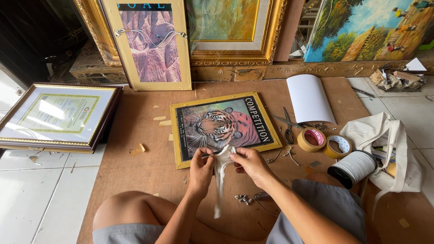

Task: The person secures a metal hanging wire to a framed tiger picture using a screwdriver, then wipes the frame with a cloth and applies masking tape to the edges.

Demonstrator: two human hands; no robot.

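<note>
Both hands hold a crumpled white cloth [220,174] over the near edge of a gold-framed tiger picture [224,126] that lies flat on a brown board [144,167]. My left hand [201,168] pinches the cloth's left side and my right hand [249,163] grips its top right. A strip of the cloth hangs down between my wrists. My bent knees show at the bottom of the view.
Scissors [286,125], two tape rolls [323,142], a spool of white cord [353,168], a white cloth bag [384,140] and a curled white sheet [310,98] lie to the right. A framed certificate [55,115] sits left; framed pictures [151,43] lean at the back. Small metal hardware [246,198] lies near my right forearm.
</note>
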